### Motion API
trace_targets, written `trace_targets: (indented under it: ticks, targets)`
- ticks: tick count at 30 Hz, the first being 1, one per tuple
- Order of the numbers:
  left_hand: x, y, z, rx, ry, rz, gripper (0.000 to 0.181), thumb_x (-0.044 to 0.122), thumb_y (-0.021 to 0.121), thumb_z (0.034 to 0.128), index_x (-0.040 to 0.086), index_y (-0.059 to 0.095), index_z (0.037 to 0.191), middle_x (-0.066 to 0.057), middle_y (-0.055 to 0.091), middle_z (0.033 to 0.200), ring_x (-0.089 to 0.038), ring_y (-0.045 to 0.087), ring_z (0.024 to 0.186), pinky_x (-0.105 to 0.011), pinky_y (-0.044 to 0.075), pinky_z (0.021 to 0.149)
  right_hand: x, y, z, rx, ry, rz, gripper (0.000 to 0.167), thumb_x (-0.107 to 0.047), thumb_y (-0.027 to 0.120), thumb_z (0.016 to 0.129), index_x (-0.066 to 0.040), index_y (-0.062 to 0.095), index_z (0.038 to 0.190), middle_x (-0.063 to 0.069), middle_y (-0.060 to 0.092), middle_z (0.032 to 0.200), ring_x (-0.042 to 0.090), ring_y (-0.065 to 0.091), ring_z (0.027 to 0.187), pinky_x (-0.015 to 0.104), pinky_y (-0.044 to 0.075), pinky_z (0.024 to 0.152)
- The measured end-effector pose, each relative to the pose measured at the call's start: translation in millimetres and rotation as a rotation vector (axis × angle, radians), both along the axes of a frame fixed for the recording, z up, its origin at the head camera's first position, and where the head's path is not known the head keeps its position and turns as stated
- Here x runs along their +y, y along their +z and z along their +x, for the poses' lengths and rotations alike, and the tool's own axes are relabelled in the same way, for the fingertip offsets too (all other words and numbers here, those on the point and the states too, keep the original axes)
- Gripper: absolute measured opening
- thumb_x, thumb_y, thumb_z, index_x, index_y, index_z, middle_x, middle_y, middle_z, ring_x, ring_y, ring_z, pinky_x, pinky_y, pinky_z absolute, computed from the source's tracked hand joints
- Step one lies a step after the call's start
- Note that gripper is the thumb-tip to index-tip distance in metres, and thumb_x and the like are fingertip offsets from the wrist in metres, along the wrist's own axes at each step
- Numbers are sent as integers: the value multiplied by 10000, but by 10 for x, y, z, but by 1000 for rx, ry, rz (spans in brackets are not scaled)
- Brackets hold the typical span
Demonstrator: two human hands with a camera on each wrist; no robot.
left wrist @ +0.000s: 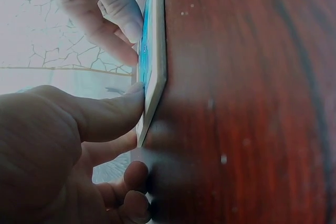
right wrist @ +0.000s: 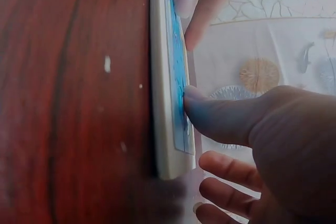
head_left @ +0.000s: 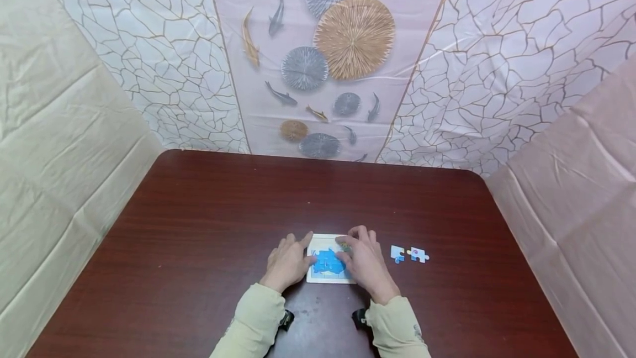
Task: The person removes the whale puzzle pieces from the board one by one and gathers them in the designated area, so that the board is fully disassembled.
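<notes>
A small jigsaw puzzle in a white frame (head_left: 328,280) lies flat on the table, with a blue picture (head_left: 327,261) on its joined pieces. My left hand (head_left: 288,264) is at the left side of it; the thumb rests on the face and the index finger reaches the upper left corner. At the right side, my right hand (head_left: 367,264) touches the picture with its thumb (right wrist: 220,116) and a finger. That hand covers the right part of the puzzle. Whether a piece sits loose under those fingers I cannot tell.
Two loose jigsaw pieces (head_left: 397,253) lie close together to the right of my right hand. The dark red wooden table (head_left: 223,203) ends at patterned cloth walls (head_left: 184,70) at the back and plain cloth at the sides.
</notes>
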State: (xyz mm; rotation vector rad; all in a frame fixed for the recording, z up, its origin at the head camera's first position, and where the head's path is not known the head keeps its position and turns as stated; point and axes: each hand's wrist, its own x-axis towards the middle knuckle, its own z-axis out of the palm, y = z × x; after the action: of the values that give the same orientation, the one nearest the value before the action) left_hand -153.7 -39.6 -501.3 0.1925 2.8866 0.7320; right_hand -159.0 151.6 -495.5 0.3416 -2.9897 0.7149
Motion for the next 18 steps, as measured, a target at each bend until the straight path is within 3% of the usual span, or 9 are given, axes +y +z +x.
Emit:
trace_targets:
  ticks: [9, 18]
  targets:
    - [-3, 1, -9, -7, 4, 0, 608, 375, 676, 908, 218, 475, 1460, -119, 510, 1027, -223, 433, 790, -360, 370, 648, 12, 16, -57, 53, 22, 35, 216, -227, 827, 788, -166, 775, 989, 46, 510, 1132, 254, 395, 994, 433, 364, 856]
    - [-7, 7, 3, -7, 9, 0, 608, 373, 679, 905, 220, 478, 1458, -120, 513, 1045, -226, 439, 804, -371, 379, 663, -2, 44, -87, 3, 21, 83, 271, -241, 812, 806, -159, 756, 1059, 56, 526, 1120, 248, 403, 979, 425, 369, 835]
